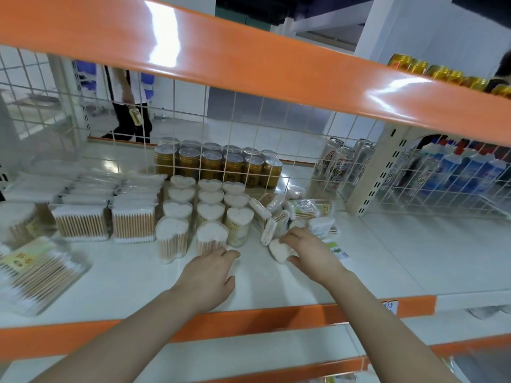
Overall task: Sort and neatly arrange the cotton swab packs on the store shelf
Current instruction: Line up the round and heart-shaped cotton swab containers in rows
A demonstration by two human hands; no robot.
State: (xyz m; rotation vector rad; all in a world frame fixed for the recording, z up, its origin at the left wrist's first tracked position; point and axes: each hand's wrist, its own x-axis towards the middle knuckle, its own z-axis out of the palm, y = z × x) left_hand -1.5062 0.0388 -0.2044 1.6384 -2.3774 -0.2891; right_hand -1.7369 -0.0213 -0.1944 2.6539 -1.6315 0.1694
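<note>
Heart-shaped tubs of cotton swabs (207, 208) stand upright in three rows at the middle of the white shelf (138, 277). My right hand (309, 252) grips one such heart-shaped tub (278, 250), tipped on its side, just in front of a loose heap of swab packs (293, 214). My left hand (210, 275) hovers palm down over the shelf, fingers loosely curved, its fingertips close to the front middle tub (211, 237) and holding nothing. Rectangular swab boxes (106, 217) sit stacked to the left.
A flat swab box (38, 269) lies tilted at the front left. Gold cans (218, 164) and tall beer cans (340, 164) stand behind a wire grid (249, 128). An orange shelf beam (249, 59) hangs overhead. Another person (130, 106) walks beyond the grid.
</note>
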